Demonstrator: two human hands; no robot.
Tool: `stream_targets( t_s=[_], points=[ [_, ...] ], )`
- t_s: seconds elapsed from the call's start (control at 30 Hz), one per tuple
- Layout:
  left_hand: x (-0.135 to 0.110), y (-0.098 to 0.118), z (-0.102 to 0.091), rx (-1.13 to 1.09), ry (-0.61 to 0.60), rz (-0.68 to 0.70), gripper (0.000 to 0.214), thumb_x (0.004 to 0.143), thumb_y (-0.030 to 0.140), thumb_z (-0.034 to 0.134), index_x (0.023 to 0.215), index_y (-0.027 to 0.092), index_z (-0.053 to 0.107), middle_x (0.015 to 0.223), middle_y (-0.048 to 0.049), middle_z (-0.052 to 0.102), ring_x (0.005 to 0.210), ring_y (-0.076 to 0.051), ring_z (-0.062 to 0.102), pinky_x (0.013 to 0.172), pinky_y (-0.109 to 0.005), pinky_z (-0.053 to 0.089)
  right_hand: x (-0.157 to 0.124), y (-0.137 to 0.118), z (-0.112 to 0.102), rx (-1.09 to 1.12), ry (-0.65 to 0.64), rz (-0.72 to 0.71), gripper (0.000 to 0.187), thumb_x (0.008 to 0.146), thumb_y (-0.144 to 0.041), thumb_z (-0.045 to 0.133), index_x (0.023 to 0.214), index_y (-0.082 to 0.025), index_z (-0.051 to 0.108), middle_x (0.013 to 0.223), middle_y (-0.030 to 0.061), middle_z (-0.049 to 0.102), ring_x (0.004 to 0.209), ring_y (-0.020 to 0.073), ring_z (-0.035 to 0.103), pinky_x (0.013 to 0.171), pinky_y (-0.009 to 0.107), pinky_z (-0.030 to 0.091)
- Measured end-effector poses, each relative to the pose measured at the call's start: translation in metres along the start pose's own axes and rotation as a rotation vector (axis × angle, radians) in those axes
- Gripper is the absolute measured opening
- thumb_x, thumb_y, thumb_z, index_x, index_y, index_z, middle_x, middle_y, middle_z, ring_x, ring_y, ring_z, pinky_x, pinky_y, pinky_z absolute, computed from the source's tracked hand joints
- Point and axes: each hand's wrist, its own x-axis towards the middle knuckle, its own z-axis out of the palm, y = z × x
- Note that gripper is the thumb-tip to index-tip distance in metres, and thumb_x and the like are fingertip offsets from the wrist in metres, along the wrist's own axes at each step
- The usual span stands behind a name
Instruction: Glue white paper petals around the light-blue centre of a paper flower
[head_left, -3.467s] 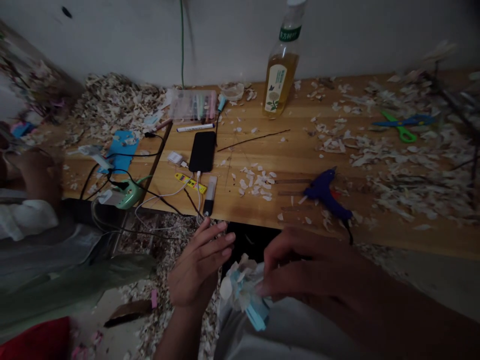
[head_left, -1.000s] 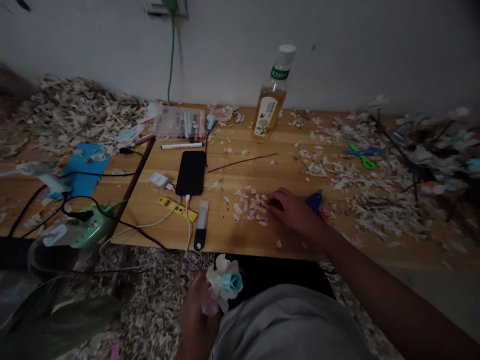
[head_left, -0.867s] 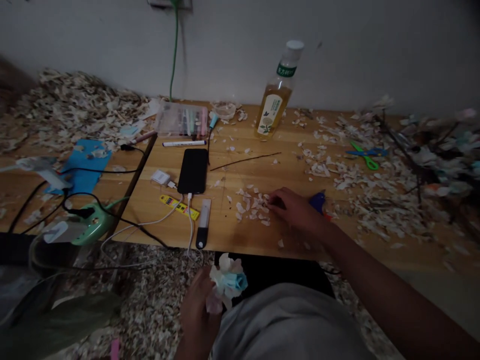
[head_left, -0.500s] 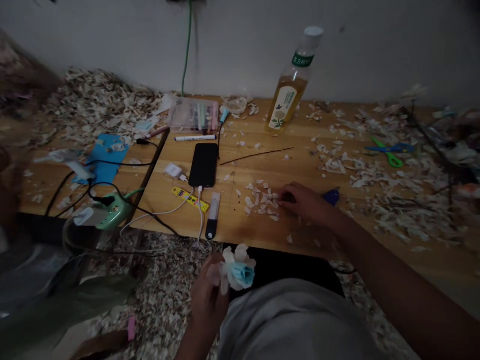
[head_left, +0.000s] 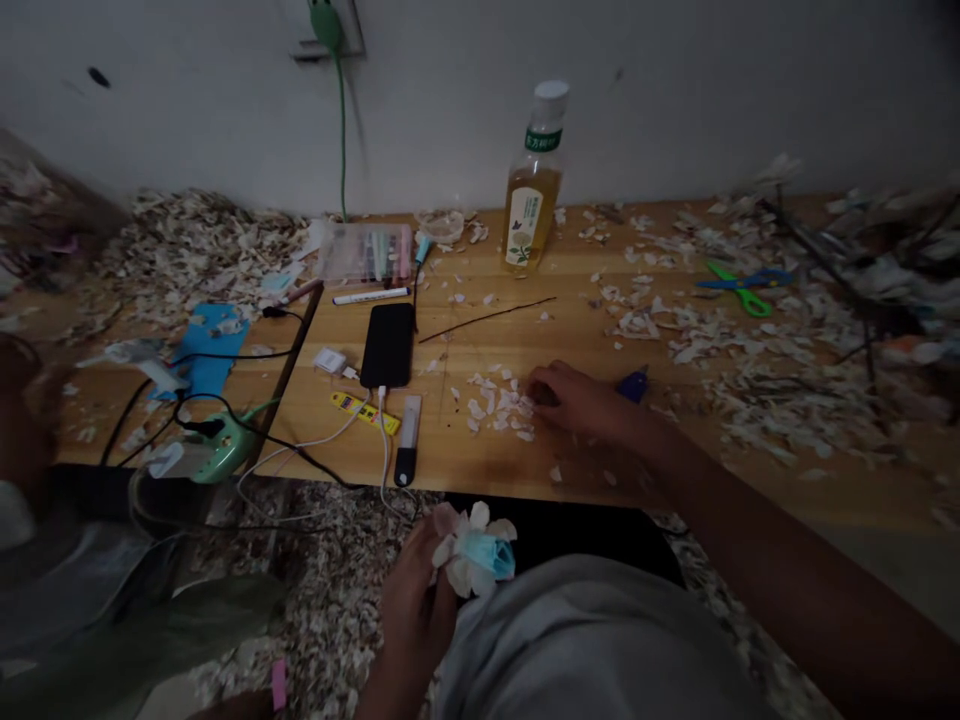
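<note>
My left hand (head_left: 417, 590), low in front of my lap, is closed round an artificial flower (head_left: 484, 555) with pale petals and a rolled light-blue centre. The flower's centre points to the right, and the hand covers its lower part. On the table my right hand (head_left: 562, 396) rests at the right edge of a small heap of pale petals (head_left: 495, 402). Its fingers are curled together, and whatever lies between the fingertips is hidden. Just beyond that hand lies a dark blue tool (head_left: 634, 384), partly covered by the wrist.
A tea bottle (head_left: 531, 200) stands near the wall. A phone (head_left: 387, 345) on a cable, a yellow strip (head_left: 365, 412), a cutter knife (head_left: 407, 440) and a thin twig (head_left: 487, 319) lie leftward. Scissors (head_left: 746, 285) sit among petals at right. A co-worker's arm (head_left: 26, 420) shows far left.
The view has shifted, so the table things appear further left. The flower in my left hand has turned slightly. My right hand stays at the petal heap.
</note>
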Motion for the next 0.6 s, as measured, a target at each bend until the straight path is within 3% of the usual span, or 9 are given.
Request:
stream_targets(
  t_s=[0.1,0.2,0.33,0.5,0.6],
  points=[
    [-0.001,0.001,0.000,0.026,0.036,0.016,0.036,0.092,0.019,0.051,0.127,0.020,0.060,0.111,-0.0118,0.076,0.103,-0.024,0.073,0.083,-0.033,0.060,-0.001,-0.004,-0.004,-0.016,-0.022,-0.086,0.026,0.087,-0.013,0.057,0.111,-0.022,0.064,0.109,0.0080,0.057,0.095,0.0194,0.059,0.086,0.031,0.046],
    [0.003,0.006,-0.004,0.068,0.027,0.018,0.034,0.093,0.020,0.052,0.125,0.018,0.062,0.108,-0.0127,0.076,0.096,-0.024,0.074,0.074,-0.030,0.061,0.005,-0.005,-0.009,-0.047,-0.101,-0.183,0.022,0.086,-0.010,0.058,0.102,-0.022,0.067,0.106,0.0077,0.056,0.095,0.0195,0.058,0.085,0.030,0.045],
    [0.011,0.017,-0.010,0.053,-0.012,0.022,0.026,0.093,0.020,0.049,0.109,0.019,0.069,0.094,-0.0095,0.078,0.080,-0.020,0.075,0.065,-0.025,0.059,0.014,0.004,-0.010,-0.039,-0.158,-0.242,0.014,0.083,-0.009,0.061,0.089,-0.020,0.068,0.100,0.0064,0.057,0.091,0.0176,0.058,0.082,0.027,0.045],
    [0.011,0.021,-0.012,0.016,-0.011,-0.035,0.027,0.091,0.016,0.052,0.113,0.021,0.066,0.106,-0.0086,0.076,0.090,-0.020,0.074,0.074,-0.026,0.059,0.017,0.013,-0.012,-0.032,-0.152,-0.278,0.008,0.079,-0.010,0.065,0.082,-0.018,0.065,0.098,0.0059,0.059,0.088,0.0169,0.058,0.080,0.026,0.044],
    [0.010,0.018,-0.011,-0.046,0.023,-0.012,0.030,0.091,0.016,0.053,0.118,0.024,0.065,0.109,-0.0074,0.075,0.097,-0.021,0.072,0.082,-0.030,0.059,0.008,0.004,-0.019,-0.032,-0.091,-0.264,0.009,0.082,-0.010,0.060,0.084,-0.018,0.064,0.096,0.0066,0.062,0.085,0.0171,0.058,0.077,0.027,0.044]
  ],
)
